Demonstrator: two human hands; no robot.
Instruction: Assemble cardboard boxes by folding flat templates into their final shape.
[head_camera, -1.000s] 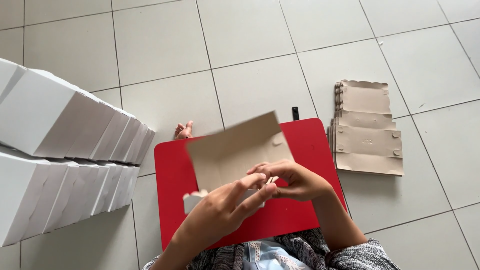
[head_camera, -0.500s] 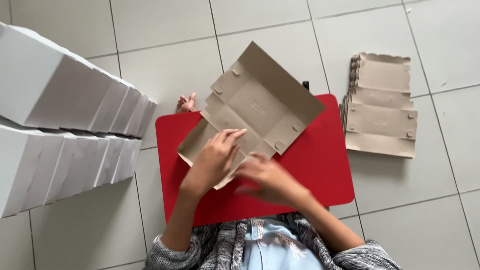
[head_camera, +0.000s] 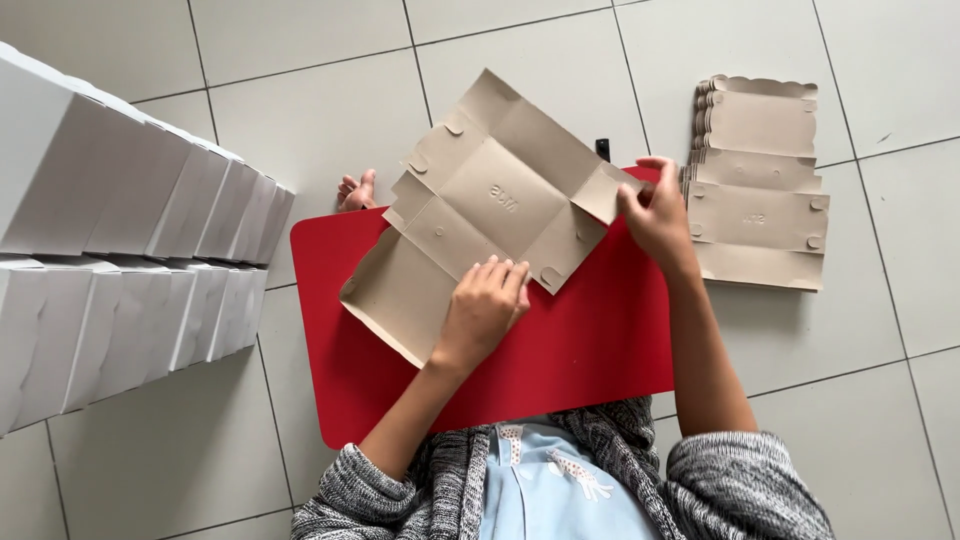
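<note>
While the left hand (head_camera: 482, 305) presses flat creased cardboard (head_camera: 490, 200), the right hand's (head_camera: 657, 215) grip pinches its flap.

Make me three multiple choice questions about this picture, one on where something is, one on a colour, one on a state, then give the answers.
1. Where is the stack of flat cardboard blanks?
A. on the red mat
B. on the tiled floor beside the right hand
C. on top of the white boxes

2. What colour is the mat?
A. blue
B. green
C. red

3. How is the cardboard sheet under the hands?
A. opened out flat
B. folded into a closed box
C. torn in two

Answers: B, the stack lies on the tiles by the right hand; C, the mat shows red around the sheet; A, the sheet lies spread out with the left hand pressing on it.
</note>
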